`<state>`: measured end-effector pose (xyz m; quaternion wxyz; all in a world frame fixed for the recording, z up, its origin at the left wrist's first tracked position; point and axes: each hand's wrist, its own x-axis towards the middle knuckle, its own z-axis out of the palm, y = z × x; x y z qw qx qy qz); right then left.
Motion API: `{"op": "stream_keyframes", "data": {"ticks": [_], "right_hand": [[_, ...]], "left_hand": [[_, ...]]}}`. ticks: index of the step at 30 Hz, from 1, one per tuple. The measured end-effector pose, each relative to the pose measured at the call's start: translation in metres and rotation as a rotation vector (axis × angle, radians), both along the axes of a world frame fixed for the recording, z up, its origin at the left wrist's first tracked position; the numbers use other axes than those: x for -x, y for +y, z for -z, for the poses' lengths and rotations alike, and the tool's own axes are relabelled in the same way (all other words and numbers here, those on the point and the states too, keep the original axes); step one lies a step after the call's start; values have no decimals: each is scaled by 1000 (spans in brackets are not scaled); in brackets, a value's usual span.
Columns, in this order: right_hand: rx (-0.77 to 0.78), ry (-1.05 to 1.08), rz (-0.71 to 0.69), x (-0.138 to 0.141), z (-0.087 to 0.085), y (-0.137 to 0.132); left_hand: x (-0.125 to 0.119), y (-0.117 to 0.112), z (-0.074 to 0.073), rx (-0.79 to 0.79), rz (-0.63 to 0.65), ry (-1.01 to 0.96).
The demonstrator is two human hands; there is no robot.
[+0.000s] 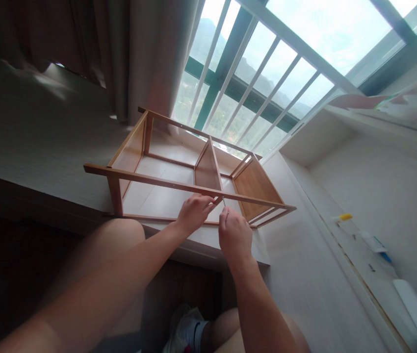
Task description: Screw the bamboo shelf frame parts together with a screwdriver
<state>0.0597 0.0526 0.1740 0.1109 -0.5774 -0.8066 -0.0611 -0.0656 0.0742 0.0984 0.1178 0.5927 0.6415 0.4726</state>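
Open wooden frame resting on pale window ledge, one long side toward the near edge, divider across its middle. At the near rail, close to the divider's end: thin metallic shaft, kind unclear, upper end at the rail. Held from below by right hand, fingers closed together on it. Just to the left, left hand, fingers bent, tips at wood under the rail; grip or mere contact, cannot tell. Nearer, at left, bare knee. Far side, white window bars; left of them, curtain.
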Motion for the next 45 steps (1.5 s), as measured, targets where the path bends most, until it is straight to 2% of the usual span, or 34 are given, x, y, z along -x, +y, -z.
{"op": "stream_keyframes", "data": {"ticks": [11,18,21,23,25,27,30,32,34,36,39,42,45], "right_hand": [[-102,-92,5,6,1,-2],[-113,-71,4,5,1,0],[-76,6,-9,4,2,3],[-22,157,-11,5,5,5],[86,448,-32,9,11,6],[293,882,-48,15,15,6],[692,1569,-15,27,13,1],[902,1893,-14,33,7,-2],[1046,2102,-46,36,0,-5],[1132,2221,-64,36,-6,-5],[1181,2274,-51,34,-9,-6],[1147,2246,-41,33,-7,-8],[1040,2158,-47,32,-5,-13]], "left_hand": [[-2,-3,-3,-5,-8,-40],[-1,0,1,4,-8,-20],[-1,0,1,2,-11,-23],[-2,0,0,2,-12,-29],[-2,-1,-1,6,-13,-31],[-2,-1,-2,11,-20,-32],[-2,-3,-3,19,-25,-33],[-1,-4,-2,29,-9,-40],[0,-4,0,40,18,-52],[1,-4,1,42,35,-61],[2,-4,2,32,51,-61],[2,-3,0,37,40,-50],[1,-2,-3,44,14,-30]]}}
